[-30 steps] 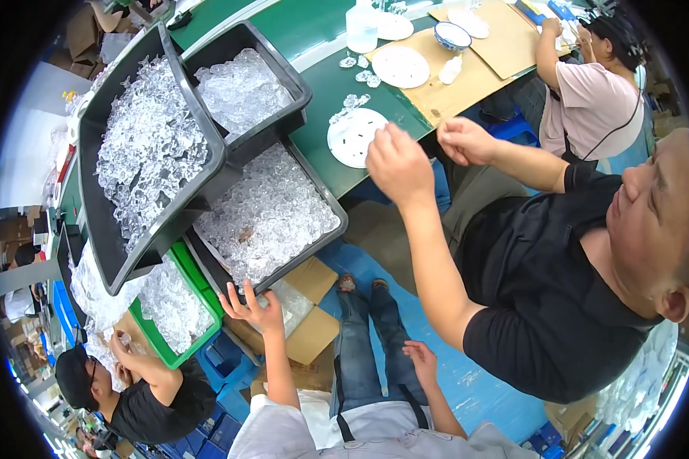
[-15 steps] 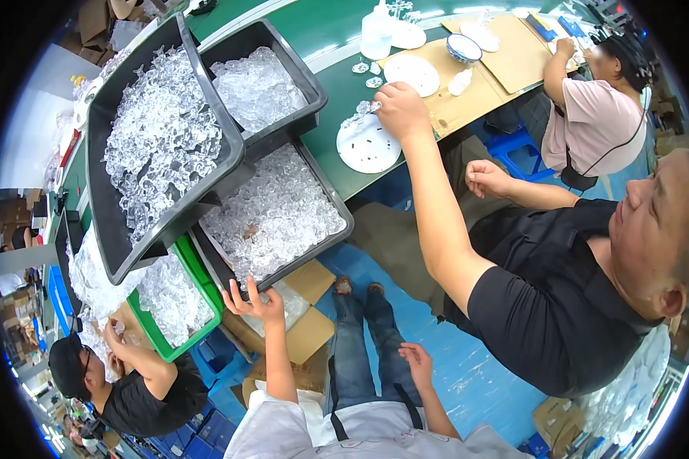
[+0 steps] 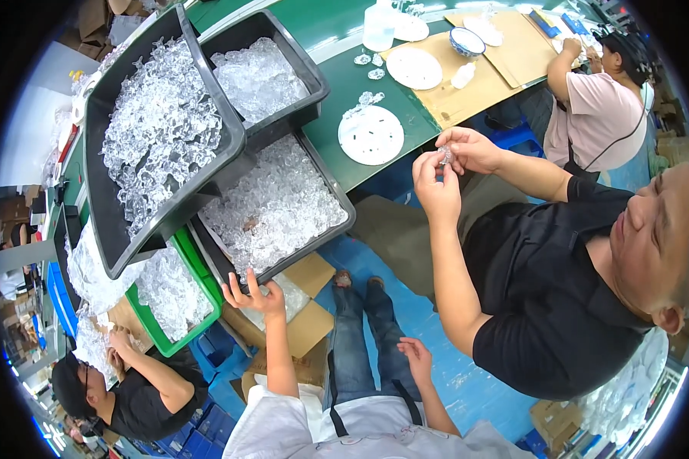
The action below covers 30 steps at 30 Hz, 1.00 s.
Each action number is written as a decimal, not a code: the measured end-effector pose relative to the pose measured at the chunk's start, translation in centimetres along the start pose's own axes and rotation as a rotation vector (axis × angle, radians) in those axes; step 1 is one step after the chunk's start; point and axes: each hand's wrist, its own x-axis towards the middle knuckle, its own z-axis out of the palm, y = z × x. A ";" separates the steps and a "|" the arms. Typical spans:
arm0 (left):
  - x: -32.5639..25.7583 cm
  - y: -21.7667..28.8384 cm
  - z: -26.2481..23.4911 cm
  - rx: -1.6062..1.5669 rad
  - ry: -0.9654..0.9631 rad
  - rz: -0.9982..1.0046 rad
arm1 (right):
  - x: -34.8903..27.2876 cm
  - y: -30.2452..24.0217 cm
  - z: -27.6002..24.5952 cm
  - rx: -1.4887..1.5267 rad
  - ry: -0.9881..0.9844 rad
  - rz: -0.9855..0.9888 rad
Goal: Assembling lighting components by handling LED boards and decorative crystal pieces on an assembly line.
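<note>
My left hand is raised at the near edge of the lower black bin, fingers spread; whether the fingertips touch the rim, I cannot tell. That bin is full of small clear plastic pieces, with a brownish bit among them. My right hand hangs near my right leg, holding nothing, its fingers loosely apart. Above the lower bin, a large black bin and a smaller black bin hold more clear pieces. To the left of my left hand stands a green crate of clear pieces.
At right, a co-worker in black pinches a small clear piece in both hands. Another person works farther along the green table, and one sits at lower left. White discs and a bottle stand on the table.
The co-worker in black has drawn one hand back from the white disc and brought both hands together around a small clear piece. My left hand has shifted slightly; my right hand looks almost unchanged.
</note>
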 end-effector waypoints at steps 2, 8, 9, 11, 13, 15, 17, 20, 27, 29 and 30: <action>0.1 0.1 0.0 0.003 -0.003 -0.001 | -0.1 -0.1 0.1 0.003 0.001 0.002; 0.2 0.1 -0.2 0.011 -0.001 0.000 | -0.2 0.4 0.4 0.002 -0.010 0.015; 0.3 0.0 -0.2 0.009 0.004 0.000 | -0.2 0.5 0.5 0.008 -0.014 0.022; 0.2 0.3 -0.1 0.008 -0.002 -0.004 | -0.1 1.1 0.3 0.013 -0.012 0.037; 0.2 0.4 0.0 0.008 -0.003 -0.009 | 0.1 1.5 0.2 0.021 -0.029 0.030; 0.1 0.4 0.0 0.006 0.000 -0.011 | 0.0 1.6 0.1 0.021 -0.029 0.029; 0.1 0.3 -0.1 0.005 0.003 -0.013 | 0.0 1.6 0.2 0.023 -0.034 0.027; 0.1 0.1 -0.1 0.003 0.006 -0.011 | 0.0 1.0 0.4 0.003 -0.044 0.008; 0.1 0.3 0.0 -0.004 0.008 -0.018 | 0.0 0.7 0.4 -0.037 -0.041 0.019; 0.2 0.2 0.1 0.003 0.013 -0.008 | 0.0 0.8 0.5 -0.043 -0.040 0.034; 0.2 0.2 0.1 0.010 0.019 0.000 | 0.0 0.9 0.5 -0.034 -0.039 0.030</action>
